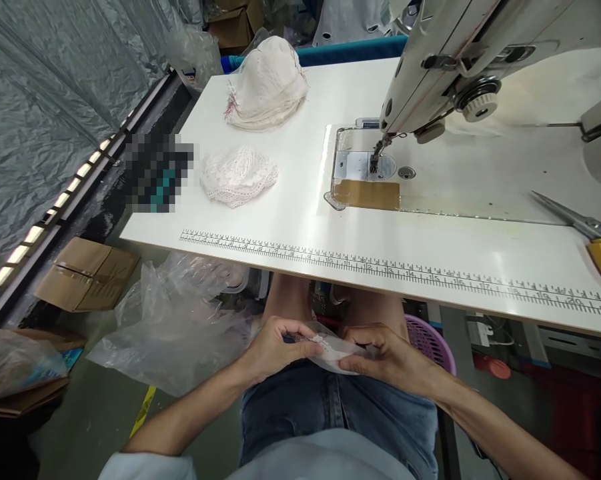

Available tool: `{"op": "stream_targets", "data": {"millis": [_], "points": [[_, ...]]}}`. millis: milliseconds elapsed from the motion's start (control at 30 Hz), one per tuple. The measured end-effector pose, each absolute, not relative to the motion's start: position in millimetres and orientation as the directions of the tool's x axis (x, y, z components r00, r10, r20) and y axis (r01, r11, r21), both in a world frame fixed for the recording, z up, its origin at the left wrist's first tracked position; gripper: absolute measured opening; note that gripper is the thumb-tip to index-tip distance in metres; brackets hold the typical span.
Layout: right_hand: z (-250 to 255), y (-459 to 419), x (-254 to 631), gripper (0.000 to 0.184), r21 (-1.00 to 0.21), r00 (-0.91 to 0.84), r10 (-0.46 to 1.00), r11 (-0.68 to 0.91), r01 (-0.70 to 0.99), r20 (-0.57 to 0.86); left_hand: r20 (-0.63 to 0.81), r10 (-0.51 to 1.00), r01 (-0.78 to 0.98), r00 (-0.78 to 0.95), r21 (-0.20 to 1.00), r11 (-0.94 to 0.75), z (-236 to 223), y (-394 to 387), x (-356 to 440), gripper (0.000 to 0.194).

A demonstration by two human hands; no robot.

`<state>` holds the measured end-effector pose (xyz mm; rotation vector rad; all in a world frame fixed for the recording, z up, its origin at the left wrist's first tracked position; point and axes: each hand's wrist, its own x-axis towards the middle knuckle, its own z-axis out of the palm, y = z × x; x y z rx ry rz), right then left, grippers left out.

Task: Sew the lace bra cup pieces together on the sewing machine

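Over my lap, below the table's front edge, a small piece of sheer white lace fabric [333, 352] is stretched between my hands. My left hand [285, 347] pinches its left end with thumb and fingers, beside a beaded-looking lace edge. The right end is gripped by my right hand [380, 353], thumb underneath and fingers curled. On the table above lies a flat, rounded white lace piece [239, 175], and behind it a stack of cream cloth pieces [267, 83] with loose red threads at the sides.
A sewing machine [430, 80] occupies the right of the white table [300, 220], which has a printed ruler along its front. Yellow-handled scissors [587, 223] lie at the right. Below are plastic bags [170, 333], a cardboard box [87, 273] and a purple basket [433, 340].
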<state>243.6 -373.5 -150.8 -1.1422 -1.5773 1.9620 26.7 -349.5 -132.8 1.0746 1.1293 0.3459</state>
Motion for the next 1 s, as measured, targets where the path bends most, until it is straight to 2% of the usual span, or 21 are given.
{"op": "stream_targets", "data": {"millis": [100, 300, 500, 667, 1000], "points": [[-149.7, -374.1, 245.9, 0.033, -0.944, -0.608, 0.723, -0.272, 0.186, -0.328, -0.541, 0.722, 0.299, 0.431, 0.841, 0.451, -133.4, -350.8, 27.6, 0.027], [-144.7, -373.5, 245.0, 0.032, -0.930, -0.631, 0.687, -0.318, 0.186, -0.361, -0.496, 0.754, 0.348, 0.430, 0.862, 0.368, -132.9, -351.7, 29.4, 0.027], [-146.5, -369.9, 235.0, 0.037, -0.943, -0.597, 0.735, -0.302, 0.138, -0.323, -0.495, 0.757, 0.406, 0.427, 0.853, 0.329, -129.1, -352.8, 33.0, 0.027], [-151.6, -371.1, 234.6, 0.034, -0.924, -0.615, 0.715, -0.379, 0.059, -0.332, -0.530, 0.742, 0.392, 0.411, 0.837, 0.380, -128.8, -354.6, 31.5, 0.031], [-152.4, -372.9, 236.5, 0.031, -0.902, -0.594, 0.716, -0.431, 0.038, -0.367, -0.600, 0.686, 0.291, 0.411, 0.800, 0.525, -130.6, -359.1, 34.3, 0.032]]}}
